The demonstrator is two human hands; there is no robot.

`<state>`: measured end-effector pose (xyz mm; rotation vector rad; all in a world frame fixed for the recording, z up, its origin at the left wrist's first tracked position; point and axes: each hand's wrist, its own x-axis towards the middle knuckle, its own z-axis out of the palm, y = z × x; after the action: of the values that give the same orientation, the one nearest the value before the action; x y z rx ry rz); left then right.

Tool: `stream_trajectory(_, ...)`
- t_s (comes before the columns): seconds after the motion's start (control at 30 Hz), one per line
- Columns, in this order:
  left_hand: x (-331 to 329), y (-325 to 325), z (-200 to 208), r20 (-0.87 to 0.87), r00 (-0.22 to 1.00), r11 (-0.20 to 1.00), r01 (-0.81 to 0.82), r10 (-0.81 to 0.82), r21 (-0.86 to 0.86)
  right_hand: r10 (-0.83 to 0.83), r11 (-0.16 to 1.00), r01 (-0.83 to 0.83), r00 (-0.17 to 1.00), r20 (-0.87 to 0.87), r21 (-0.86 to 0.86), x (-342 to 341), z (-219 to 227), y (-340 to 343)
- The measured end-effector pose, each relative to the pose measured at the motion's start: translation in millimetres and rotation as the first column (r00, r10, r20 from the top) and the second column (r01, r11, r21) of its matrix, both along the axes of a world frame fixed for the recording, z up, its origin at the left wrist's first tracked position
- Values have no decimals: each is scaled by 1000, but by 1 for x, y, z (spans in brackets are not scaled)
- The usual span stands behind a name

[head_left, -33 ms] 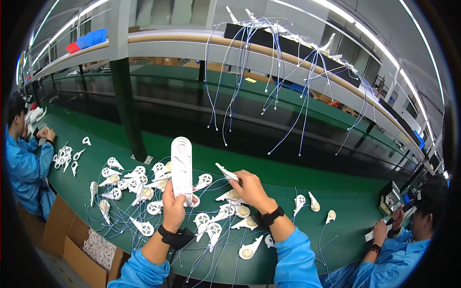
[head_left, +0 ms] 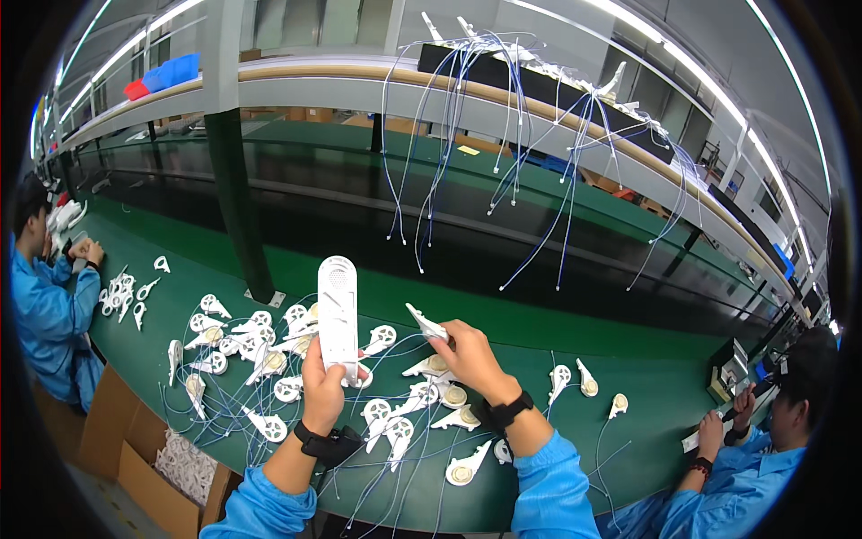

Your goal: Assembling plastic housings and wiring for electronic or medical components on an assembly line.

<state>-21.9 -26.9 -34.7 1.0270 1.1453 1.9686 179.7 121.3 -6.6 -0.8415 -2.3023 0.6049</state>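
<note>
My left hand (head_left: 324,386) grips the lower end of a long white plastic housing (head_left: 338,310), held upright above the bench. The housing has a rounded top with a round patch of small holes. Between thumb and fingertips, my right hand (head_left: 470,355) pinches a small white teardrop-shaped plastic part (head_left: 425,321), tilted and apart from the housing. A blue wire runs near that part; where it joins is unclear. Below and around both hands lie several similar white teardrop parts (head_left: 400,433), many with round cream discs and thin blue and white wires.
The green bench (head_left: 530,431) carries more loose parts at right. A shelf rail (head_left: 314,74) crosses above, with a black tray (head_left: 557,85) and dangling wires. A green post (head_left: 241,207) stands at left. A cardboard box (head_left: 148,449) sits lower left. Co-workers (head_left: 49,314) work at both sides.
</note>
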Motion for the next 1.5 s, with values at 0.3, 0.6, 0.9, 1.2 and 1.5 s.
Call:
stream_trajectory(0.3,-9,-1,-4,56,997,998,-61,61,1,3,999,-24,916,-401,-48,28,13,-35)
stream_trajectory(0.6,5,-6,-4,-95,975,975,190,-202,-119,-2,894,-280,779,-627,-351,42,28,-55)
stream_trajectory(0.9,16,-15,9,-462,865,956,61,-194,-288,-42,812,-359,751,-659,-461,31,24,-55)
stream_trajectory(1.2,20,-14,10,-696,715,985,-63,-69,-163,-90,819,-333,730,-678,-467,19,17,-61)
stream_trajectory(1.5,21,-14,11,-745,665,987,-147,53,-60,-89,927,-151,800,-594,-343,14,8,-62)
